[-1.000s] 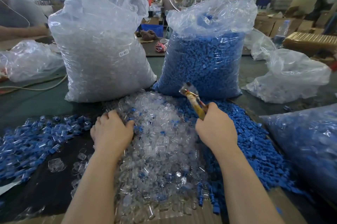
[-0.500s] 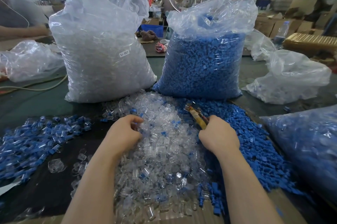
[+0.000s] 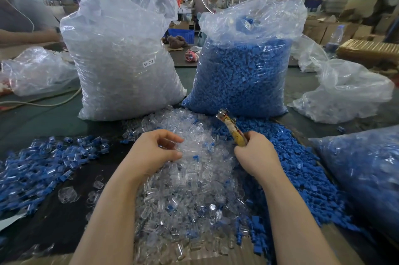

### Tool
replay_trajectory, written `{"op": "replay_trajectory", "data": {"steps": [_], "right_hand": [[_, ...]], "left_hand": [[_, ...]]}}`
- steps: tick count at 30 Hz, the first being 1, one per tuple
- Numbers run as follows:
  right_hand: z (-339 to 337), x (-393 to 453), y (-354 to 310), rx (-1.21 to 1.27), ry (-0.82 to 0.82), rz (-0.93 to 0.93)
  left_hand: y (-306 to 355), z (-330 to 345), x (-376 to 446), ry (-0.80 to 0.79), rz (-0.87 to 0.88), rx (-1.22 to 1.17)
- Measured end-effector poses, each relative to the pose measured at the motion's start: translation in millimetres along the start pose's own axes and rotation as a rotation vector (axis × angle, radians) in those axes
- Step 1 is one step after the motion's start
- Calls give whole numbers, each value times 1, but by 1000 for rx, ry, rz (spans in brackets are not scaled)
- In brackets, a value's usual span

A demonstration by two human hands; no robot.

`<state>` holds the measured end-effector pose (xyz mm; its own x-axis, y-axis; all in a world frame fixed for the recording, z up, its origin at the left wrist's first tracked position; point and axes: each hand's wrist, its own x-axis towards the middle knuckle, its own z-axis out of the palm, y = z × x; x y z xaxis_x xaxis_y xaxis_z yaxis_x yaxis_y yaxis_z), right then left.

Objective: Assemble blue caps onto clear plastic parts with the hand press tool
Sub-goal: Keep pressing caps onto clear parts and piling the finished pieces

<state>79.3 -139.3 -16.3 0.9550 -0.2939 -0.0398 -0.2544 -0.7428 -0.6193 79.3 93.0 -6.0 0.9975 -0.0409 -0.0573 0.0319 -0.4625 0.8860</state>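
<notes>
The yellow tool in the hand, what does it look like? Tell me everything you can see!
The tool is a slim hand press with yellowish, worn handles and a shiny metal tip. The right hand grips its lower end, fingers curled round the handles. It tilts up and to the left, tip in the air above the spot where the clear parts meet the blue caps. Only the hand touches it. Whether anything sits in the tip is too small to tell.

Left hand point(image 3: 158, 153): we see it curled over the clear parts point(image 3: 190, 189), fingertips pinching among them.
Right hand point(image 3: 255, 154): grips the press tool point(image 3: 232, 128), tip raised.
Blue caps point(image 3: 302, 167): heaped right of the clear parts.
Desk point(image 3: 43, 118): two big bags behind.
</notes>
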Motion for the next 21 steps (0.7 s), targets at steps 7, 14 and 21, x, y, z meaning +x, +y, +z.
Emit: {"op": "replay_trajectory", "data": {"steps": [7, 14, 21], "right_hand": [[-5, -5, 3, -256, 149, 173], [0, -3, 4, -277, 47, 161], [-1, -3, 4, -227, 30, 136]], "left_hand": [[1, 1, -1, -9, 9, -48], [4, 5, -1, 3, 26, -98], [13, 11, -1, 61, 43, -88]]}}
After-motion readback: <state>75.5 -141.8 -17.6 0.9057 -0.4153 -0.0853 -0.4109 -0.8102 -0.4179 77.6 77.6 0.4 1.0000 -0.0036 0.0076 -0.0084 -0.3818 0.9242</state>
